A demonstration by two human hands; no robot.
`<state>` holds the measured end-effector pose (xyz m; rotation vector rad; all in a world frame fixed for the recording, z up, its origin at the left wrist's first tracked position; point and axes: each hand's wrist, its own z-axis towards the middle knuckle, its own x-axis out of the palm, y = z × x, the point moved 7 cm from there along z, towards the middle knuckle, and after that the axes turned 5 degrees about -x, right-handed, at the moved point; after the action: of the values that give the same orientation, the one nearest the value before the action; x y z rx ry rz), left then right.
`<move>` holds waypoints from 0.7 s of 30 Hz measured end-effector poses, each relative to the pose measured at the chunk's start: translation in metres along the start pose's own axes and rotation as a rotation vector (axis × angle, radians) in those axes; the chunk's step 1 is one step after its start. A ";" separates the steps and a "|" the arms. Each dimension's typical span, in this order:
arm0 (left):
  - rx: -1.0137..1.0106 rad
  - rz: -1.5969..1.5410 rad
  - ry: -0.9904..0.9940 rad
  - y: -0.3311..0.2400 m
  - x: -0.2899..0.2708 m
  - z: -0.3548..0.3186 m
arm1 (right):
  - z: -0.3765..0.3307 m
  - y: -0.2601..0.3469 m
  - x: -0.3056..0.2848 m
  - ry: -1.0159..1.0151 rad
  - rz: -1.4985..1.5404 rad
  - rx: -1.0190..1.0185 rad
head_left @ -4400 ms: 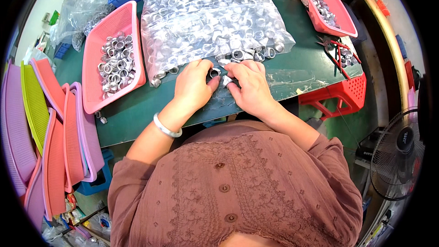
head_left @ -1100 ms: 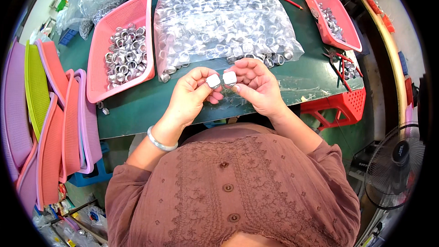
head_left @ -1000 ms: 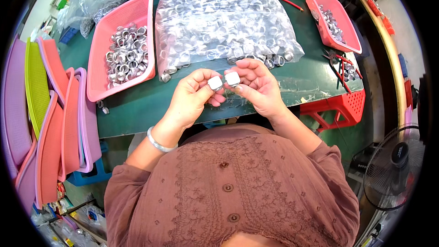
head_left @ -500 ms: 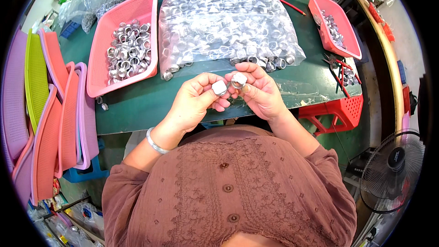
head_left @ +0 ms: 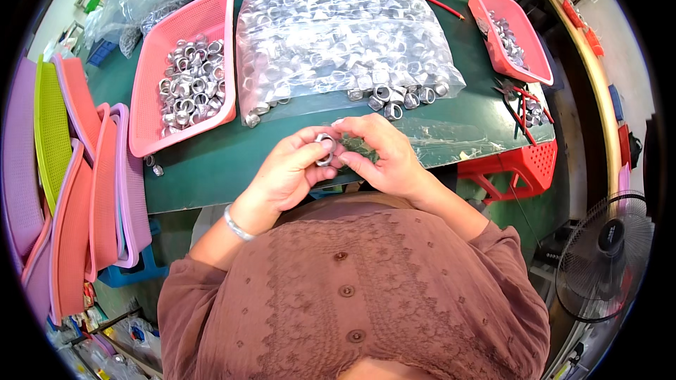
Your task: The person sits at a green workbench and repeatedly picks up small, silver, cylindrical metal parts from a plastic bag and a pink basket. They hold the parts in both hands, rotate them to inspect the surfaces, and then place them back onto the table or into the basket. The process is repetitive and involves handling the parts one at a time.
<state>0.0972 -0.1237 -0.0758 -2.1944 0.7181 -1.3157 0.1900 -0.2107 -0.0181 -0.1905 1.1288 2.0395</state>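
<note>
A silver metal ring (head_left: 324, 149) is pinched between the thumb and fingers of my left hand (head_left: 287, 169), its round opening visible. Right beside it is my right hand (head_left: 389, 158), thumb and curved fingers apart around the ring's right side. No ring shows in that hand, though its palm is hidden. Beyond both hands lies a large clear plastic bag (head_left: 310, 102) full of similar rings, with several loose rings (head_left: 393, 110) at its near edge.
A pink basket (head_left: 229, 70) of rings stands left on the green table (head_left: 211, 176); another pink basket (head_left: 534, 46) is at the far right. Red-handled pliers (head_left: 522, 109) lie near the right edge. Stacked baskets (head_left: 70, 239) stand left, a red stool (head_left: 539, 169) and fan (head_left: 611, 236) right.
Each hand held a ring before; now one ring shows, in my left hand, turned so its opening faces up. The right hand's pinch has loosened, and its ring is out of sight.
</note>
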 end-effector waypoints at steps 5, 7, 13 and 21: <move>0.510 0.374 -0.232 -0.083 -0.012 -0.037 | -0.002 -0.012 -0.035 -0.177 -0.282 0.015; 0.777 0.547 -0.462 -0.127 -0.038 -0.059 | -0.009 -0.024 -0.050 -0.228 -0.374 0.090; 1.178 1.586 -1.125 -0.181 -0.050 -0.086 | -0.023 -0.037 -0.057 -0.084 -0.577 0.119; 0.961 1.663 -0.206 -0.061 0.063 -0.004 | -0.028 -0.046 -0.049 -0.047 -0.588 0.157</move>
<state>0.1304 -0.1199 0.0053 -0.4548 1.0599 -0.2989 0.2486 -0.2461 -0.0420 -0.3477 1.0460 1.4251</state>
